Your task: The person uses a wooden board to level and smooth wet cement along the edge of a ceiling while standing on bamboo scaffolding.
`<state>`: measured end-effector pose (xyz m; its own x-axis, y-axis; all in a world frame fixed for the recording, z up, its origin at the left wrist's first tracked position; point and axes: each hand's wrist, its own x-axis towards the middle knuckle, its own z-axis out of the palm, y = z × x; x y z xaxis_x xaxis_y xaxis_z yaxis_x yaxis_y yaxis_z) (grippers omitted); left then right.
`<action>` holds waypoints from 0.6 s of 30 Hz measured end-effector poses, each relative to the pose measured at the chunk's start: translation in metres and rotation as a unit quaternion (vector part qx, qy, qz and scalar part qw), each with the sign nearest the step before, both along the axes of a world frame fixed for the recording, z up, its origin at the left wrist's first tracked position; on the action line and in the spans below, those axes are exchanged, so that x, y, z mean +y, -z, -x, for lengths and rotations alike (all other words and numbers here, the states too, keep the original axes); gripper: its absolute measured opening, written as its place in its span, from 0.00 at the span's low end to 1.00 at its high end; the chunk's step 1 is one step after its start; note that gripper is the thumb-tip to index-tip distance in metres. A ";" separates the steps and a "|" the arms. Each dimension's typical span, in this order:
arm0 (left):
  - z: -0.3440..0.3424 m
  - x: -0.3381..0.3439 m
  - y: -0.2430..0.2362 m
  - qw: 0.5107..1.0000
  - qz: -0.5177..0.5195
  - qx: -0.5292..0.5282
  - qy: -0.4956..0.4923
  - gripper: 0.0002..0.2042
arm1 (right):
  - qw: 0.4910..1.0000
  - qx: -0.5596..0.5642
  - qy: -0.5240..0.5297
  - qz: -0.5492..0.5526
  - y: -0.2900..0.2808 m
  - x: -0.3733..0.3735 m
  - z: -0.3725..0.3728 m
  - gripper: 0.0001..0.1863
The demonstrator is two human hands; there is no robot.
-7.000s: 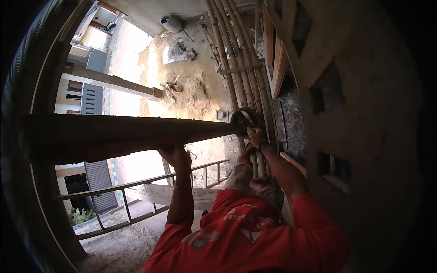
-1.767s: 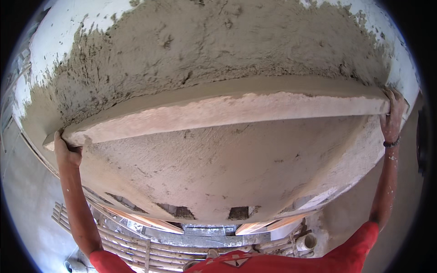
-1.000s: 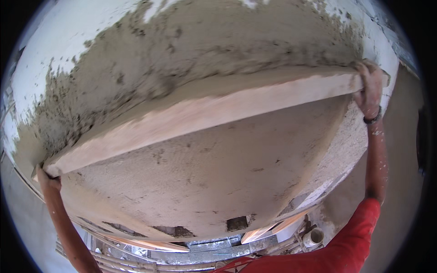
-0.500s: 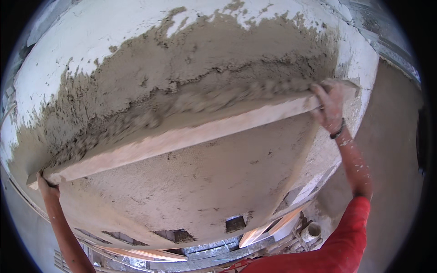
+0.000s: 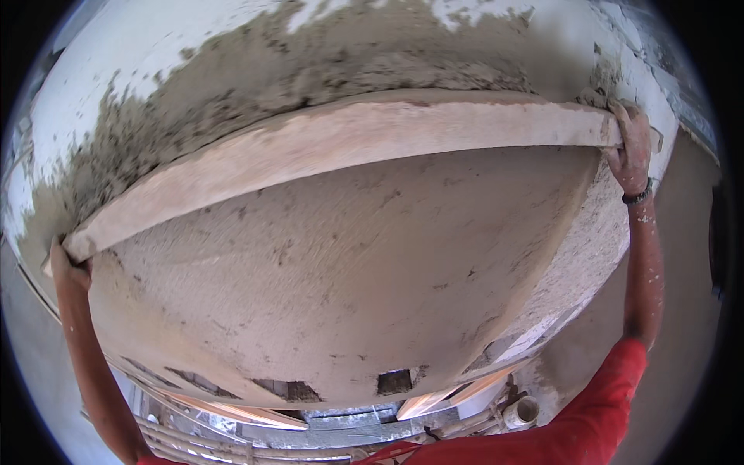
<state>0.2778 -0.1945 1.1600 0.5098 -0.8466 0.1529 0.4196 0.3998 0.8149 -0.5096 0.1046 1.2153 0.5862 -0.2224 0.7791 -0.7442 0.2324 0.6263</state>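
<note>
A long, pale straightedge board (image 5: 341,136) spans the plastered wall, pressed along the wet grey-brown mortar (image 5: 310,66). Its left end is gripped by my left hand (image 5: 71,267), with the thumb over the edge. At the other end my right hand (image 5: 632,143), specked with mortar, has its fingers wrapped over the board's upper edge. A dark band circles my right wrist. Rough mortar shows above the board, and flatter, finely scored plaster (image 5: 356,248) lies below it. The side of the board against the wall is hidden.
White unplastered wall (image 5: 155,46) borders the mortar at the top. Square holes (image 5: 395,381) pierce the lower plaster. Beneath them are wooden frames (image 5: 442,399), poles and a pale bucket-like container (image 5: 521,413). A pale strip runs down the wall's right edge.
The board has moved up the wall, its right end shifting further right. Both arms reach higher with it. The loose mortar ridge along its upper edge shows less now.
</note>
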 end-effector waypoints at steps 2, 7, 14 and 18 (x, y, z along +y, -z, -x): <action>0.002 0.006 0.005 1.000 0.027 0.003 0.014 0.13 | 1.000 -0.004 -0.012 0.002 0.004 -0.003 -0.011 0.28; -0.012 -0.011 0.014 0.999 0.026 0.026 0.012 0.14 | 0.993 -0.114 0.017 -0.037 0.026 -0.007 -0.026 0.31; -0.119 -0.044 0.052 1.000 -0.003 0.021 -0.001 0.18 | 0.998 -0.031 -0.034 -0.053 0.078 -0.035 -0.097 0.25; -0.102 -0.040 0.032 0.999 0.014 0.014 -0.029 0.17 | 0.999 -0.006 0.030 0.024 0.049 -0.043 -0.038 0.25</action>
